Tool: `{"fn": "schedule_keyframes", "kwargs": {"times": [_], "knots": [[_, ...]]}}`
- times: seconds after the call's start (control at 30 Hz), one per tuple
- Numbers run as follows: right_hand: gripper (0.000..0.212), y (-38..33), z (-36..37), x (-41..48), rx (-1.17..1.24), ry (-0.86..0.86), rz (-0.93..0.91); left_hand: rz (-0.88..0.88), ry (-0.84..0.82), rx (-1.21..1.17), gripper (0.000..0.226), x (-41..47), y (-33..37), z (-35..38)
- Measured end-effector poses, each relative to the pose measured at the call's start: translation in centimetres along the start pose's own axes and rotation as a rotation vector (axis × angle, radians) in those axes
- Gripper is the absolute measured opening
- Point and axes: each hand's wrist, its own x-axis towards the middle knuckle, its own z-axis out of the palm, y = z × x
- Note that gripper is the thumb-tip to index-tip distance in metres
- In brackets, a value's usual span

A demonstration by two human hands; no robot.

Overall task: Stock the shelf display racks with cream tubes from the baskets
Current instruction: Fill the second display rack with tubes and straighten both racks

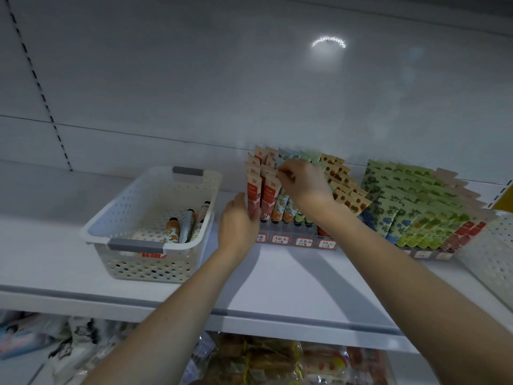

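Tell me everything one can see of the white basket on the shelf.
The white basket is rectangular, of what looks like plastic, with walls pierced by small round holes and a grey grip at each short end. It stands upright on the white shelf, left of the display rack. A few cream tubes lean in its right side; a red label shows under the front grip. The nearby left hand does not touch it.

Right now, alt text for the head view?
A person's right hand pinches the top of a cream tube in a display rack, while the left hand touches the rack's front red tube. A basket at left holds a few tubes.
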Motion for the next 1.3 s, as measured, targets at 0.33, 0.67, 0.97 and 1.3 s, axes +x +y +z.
{"fn": "schedule_keyframes", "kwargs": {"times": [0.33, 0.67, 0.97, 1.3], "knots": [[0.020, -0.8, -3.0, -1.7, 0.065, 0.012, -0.044, 0.264, -0.071, 0.171, 0.027, -4.5, 4.9, -9.1], [0.019, -11.7, -1.9, 2.0, 0.316, -0.470, 0.071, 0.046, -0.285, 0.567, 0.036, -1.0, 1.7, -20.3], [0.023, -14.8, 6.3, 3.7, -0.074, -0.786, 0.108, -0.187, -0.581, 0.700, 0.040, 1.7, -0.9, -15.7], [0.033, -13.7, 9.3, 5.0, -0.114, -0.792, 0.122, -0.266, -0.794, 0.679, 0.037, 4.2, -3.5, -12.4]]}}
